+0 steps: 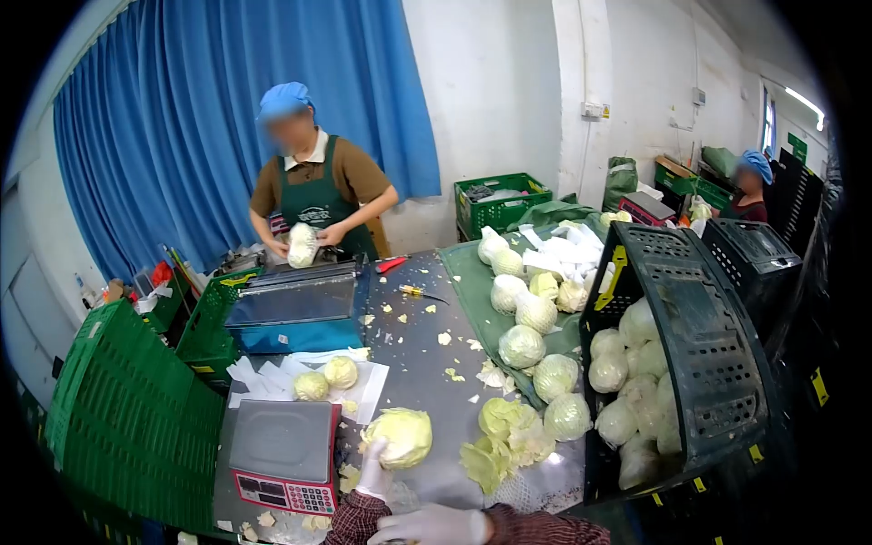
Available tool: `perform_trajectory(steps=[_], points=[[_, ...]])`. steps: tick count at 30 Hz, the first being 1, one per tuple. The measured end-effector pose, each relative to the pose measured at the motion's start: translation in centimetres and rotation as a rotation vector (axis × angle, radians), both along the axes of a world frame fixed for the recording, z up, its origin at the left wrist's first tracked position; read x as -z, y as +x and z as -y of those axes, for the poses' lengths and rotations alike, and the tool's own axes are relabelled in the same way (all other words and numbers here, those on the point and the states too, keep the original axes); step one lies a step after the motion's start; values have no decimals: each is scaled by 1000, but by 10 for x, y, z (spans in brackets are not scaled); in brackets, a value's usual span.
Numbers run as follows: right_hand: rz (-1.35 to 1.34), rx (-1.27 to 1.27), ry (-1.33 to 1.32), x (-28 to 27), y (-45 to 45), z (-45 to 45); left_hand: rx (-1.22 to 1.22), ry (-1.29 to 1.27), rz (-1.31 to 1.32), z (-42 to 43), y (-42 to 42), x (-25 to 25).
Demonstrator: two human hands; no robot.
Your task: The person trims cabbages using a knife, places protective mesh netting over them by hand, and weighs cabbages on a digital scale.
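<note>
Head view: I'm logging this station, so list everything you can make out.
Curtain: one, blue, back left
Co-workers: two, blue caps, back
Green crates: several, green, left and back
Dark crates: several, blackish, right
Wrapped cabbages: many, whitish, in nearest dark crate
Table: one, grey, centre
Netted cabbages: several, pale, table right
Small cabbages: two, yellowish, table left
Machine: one, blue sides, table left
Scale: one, red and grey, front left
Leaves: several, yellowish, front
Large cabbage: one, yellowish, front
Left hand: one, white glove, touching large cabbage
Right hand: one, white glove, bottom
</note>
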State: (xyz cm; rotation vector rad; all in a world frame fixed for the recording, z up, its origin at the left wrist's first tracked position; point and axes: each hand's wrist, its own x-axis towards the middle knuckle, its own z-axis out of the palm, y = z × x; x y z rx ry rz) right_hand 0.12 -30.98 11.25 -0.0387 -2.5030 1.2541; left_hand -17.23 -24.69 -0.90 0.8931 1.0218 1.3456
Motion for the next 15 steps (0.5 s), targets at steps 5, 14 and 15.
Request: perform_trajectory(steps=[5, 14, 15], points=[[-63, 652, -487, 51, 49, -50, 290, -166, 694, 15, -5, -35], [-555, 578, -1257, 109, 26, -58, 16, -109, 408, 13, 36, -46], [-581, 659, -1294, 110, 21, -54, -56, -35, 383, 6, 36, -38]])
